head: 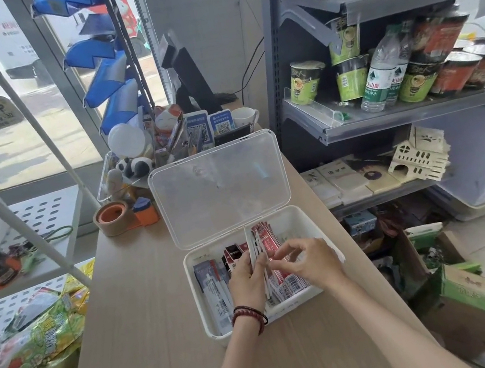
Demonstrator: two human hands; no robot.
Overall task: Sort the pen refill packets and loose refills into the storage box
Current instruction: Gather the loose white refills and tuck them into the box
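Observation:
A white storage box stands open on the wooden counter, its clear lid tipped up behind it. Red-and-white refill packets stand on edge in its right half; grey-blue packets and dark red ones lie in its left half. My left hand reaches into the middle of the box and holds upright white packets against the divider. My right hand is over the right half, its fingers curled and pinching the top edge of the red-and-white packets.
A tape roll and an orange dispenser sit behind the box on the left, beside a clear tray of trinkets. Snack bags fill the white rack at left. Metal shelves with cup noodles stand close on the right.

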